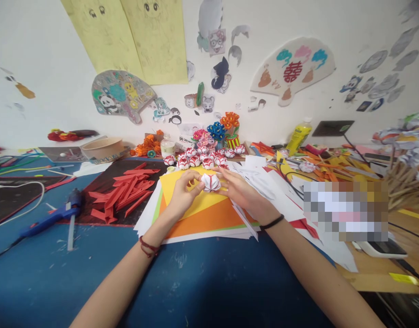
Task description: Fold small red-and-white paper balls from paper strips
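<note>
A small folded-paper flower [211, 182], white with red lines, is held above a stack of coloured paper [192, 223]. My left hand [183, 190] pinches its left side between thumb and fingers. My right hand [242, 190] is at its right side, fingers stretched out and loosely spread, the tips close to or touching the petals. Just behind both hands stands a cluster of red-and-white paper flowers [206, 160]. Folded red paper strips [127, 189] lie in a heap on a dark mat to the left.
At the left, a blue glue gun [55, 218] lies with its cord trailing off. Behind are a round tub [102, 149], a small bottle [167, 146] and a yellow bottle [299, 136]. White sheets [327, 241] and orange paper strips [332, 168] cover the right; paper flowers on stems [406, 159] lean there.
</note>
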The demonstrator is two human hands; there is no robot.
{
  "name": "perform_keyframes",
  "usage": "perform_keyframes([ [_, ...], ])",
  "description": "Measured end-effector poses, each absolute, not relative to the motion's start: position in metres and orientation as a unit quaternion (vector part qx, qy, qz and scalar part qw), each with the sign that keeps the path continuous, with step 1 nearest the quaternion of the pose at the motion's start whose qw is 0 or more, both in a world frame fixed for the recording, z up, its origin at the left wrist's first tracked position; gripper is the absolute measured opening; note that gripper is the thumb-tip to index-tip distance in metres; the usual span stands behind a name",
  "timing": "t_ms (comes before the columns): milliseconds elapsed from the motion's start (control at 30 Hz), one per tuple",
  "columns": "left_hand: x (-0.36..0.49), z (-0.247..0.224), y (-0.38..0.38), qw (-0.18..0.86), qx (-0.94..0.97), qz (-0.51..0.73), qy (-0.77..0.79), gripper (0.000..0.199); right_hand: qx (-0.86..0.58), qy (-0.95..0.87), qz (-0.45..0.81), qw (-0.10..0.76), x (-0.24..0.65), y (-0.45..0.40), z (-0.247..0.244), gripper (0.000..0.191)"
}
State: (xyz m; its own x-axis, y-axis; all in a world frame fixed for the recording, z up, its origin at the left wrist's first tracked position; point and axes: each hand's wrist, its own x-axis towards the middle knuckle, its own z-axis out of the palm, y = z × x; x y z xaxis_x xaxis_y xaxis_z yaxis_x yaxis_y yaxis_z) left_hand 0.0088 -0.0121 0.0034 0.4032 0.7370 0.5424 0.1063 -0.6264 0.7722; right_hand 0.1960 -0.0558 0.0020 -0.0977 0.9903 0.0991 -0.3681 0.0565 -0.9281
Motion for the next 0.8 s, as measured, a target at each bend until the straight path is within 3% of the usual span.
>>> perform_keyframes([
  [167, 0.008, 0.006, -0.013, 0.345, 0.757, 0.491, 0.259, 0.012, -0.304, -0.429, 0.698, 0.486, 0.193, -0.059, 0.005, 0.036],
  [467, 0.003, 0.023, -0.022, 0.375, 0.775, 0.449, 0.240, 0.017, -0.285, -0.496, 0.658, 0.489, 0.192, -0.059, 0.006, 0.025],
  [800, 0.009, 0.016, -0.024, 0.274, 0.789, 0.476, 0.276, 0.018, -0.305, -0.538, 0.650, 0.440, 0.200, -0.060, 0.003, 0.033],
])
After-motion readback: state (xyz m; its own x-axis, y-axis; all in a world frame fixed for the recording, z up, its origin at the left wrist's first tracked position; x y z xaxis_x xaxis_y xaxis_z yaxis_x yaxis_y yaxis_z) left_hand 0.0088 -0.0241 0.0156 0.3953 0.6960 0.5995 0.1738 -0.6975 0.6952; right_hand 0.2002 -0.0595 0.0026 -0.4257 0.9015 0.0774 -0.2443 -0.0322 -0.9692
